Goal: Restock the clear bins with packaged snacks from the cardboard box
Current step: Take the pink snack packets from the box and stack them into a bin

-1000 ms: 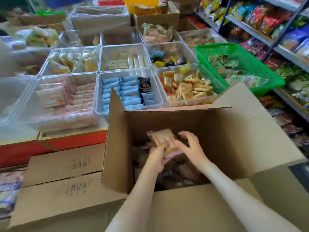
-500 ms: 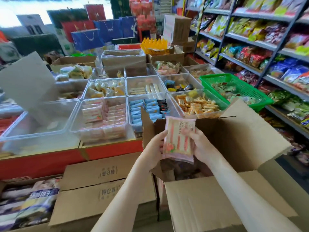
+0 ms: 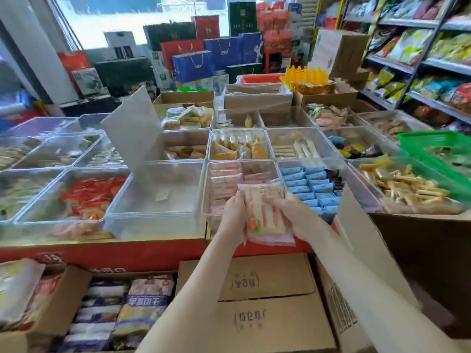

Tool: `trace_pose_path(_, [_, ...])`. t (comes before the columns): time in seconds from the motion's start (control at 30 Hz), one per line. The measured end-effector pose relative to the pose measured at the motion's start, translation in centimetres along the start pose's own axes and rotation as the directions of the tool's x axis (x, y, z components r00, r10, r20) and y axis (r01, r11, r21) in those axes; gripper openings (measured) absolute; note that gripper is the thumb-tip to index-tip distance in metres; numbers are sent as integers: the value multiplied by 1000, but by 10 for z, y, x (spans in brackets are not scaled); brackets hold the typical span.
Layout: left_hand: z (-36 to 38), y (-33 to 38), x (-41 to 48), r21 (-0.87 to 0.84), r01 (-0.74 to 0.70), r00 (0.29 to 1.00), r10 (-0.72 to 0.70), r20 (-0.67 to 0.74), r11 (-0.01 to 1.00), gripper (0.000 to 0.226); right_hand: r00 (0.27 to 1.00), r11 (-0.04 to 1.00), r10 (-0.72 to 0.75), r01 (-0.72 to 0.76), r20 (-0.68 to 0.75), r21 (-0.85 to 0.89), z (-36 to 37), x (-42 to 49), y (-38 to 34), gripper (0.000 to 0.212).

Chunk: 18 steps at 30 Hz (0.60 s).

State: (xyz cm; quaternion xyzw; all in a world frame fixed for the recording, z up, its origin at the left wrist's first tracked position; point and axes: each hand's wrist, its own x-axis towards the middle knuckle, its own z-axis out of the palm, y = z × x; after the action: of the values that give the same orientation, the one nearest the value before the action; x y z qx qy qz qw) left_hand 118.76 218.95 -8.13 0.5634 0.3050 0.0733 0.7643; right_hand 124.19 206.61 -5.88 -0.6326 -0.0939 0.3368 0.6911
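A pink snack packet (image 3: pixel 265 212) with orange stripes is gripped on both sides, my left hand (image 3: pixel 233 215) on its left edge and my right hand (image 3: pixel 295 212) on its right. It hovers at the front wall of a clear bin (image 3: pixel 224 171) that holds several matching pink packets. The open cardboard box (image 3: pixel 356 225) stands at the lower right, only its flap and side showing; its contents are hidden.
A clear bin (image 3: pixel 158 200) with a raised lid stands left of the pink-packet bin. The bin of blue packets (image 3: pixel 311 184) sits to the right. A green basket (image 3: pixel 433 146) and shelves (image 3: pixel 420 59) are at the right. Closed cartons (image 3: pixel 254 296) lie below my arms.
Both hands lifted the pink packet out of the cardboard box and carried it up and left to the pink-packet bin. The view rose from the box to the bins.
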Motion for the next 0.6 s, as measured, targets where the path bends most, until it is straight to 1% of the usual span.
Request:
trace_pose_path(0.03, [-6, 1, 11, -1, 9, 1000, -9, -27, 1000, 44, 999, 1000, 13, -14, -36, -27, 5, 10, 0, 24])
trace_pose_path(0.07, [-10, 2, 20, -10, 9, 998, -10, -56, 1000, 45, 997, 998, 19, -24, -72, -65, 8, 20, 0, 34])
trace_pose_path(0.1, [-13, 3, 28, -33, 11, 997, -14, -77, 999, 47, 994, 989, 16, -32, -111, -144, 8, 31, 1, 47])
trace_pose_path(0.13, [-15, 5, 36, -45, 16, 997, -20, -77, 999, 49, 990, 962, 6, -44, -143, -268, 8, 42, 2, 60])
trace_pose_path(0.2, [-18, 7, 54, -28, 29, 997, -31, -67, 999, 46, 985, 852, -15, -78, -172, -517, 5, 61, 4, 83])
trace_pose_path(0.23, [-17, 9, 62, -14, 45, 997, -45, -56, 999, 41, 985, 810, 1, -100, -170, -577, 4, 70, 4, 97])
trace_pose_path(0.3, [-16, 13, 75, -7, 78, 997, -78, 5, 997, 37, 985, 781, 65, -151, -162, -606, -1, 89, 2, 125])
trace_pose_path(0.33, [-15, 13, 84, 14, 82, 996, -83, 29, 996, 37, 984, 767, 94, -168, -151, -619, -4, 98, 0, 134])
trace_pose_path(0.4, [-12, 17, 98, 30, 81, 995, -83, 54, 996, 37, 984, 714, 135, -178, -116, -678, -9, 119, -3, 141])
trace_pose_path(0.47, [-11, 22, 114, -10, 82, 987, -80, 142, 997, 42, 981, 656, 160, -188, -108, -731, -13, 140, -4, 145])
trace_pose_path(0.5, [-12, 24, 125, -42, 86, 976, -76, 204, 995, 48, 981, 633, 162, -185, -104, -752, -15, 151, -5, 143])
trace_pose_path(0.53, [-13, 28, 133, -77, 104, 963, -81, 258, 992, 54, 984, 618, 150, -172, -100, -768, -18, 163, -7, 136])
trace_pose_path(0.6, [-9, 34, 153, -69, 112, 950, -87, 299, 991, 56, 991, 589, 86, -133, -102, -797, -27, 190, -9, 118])
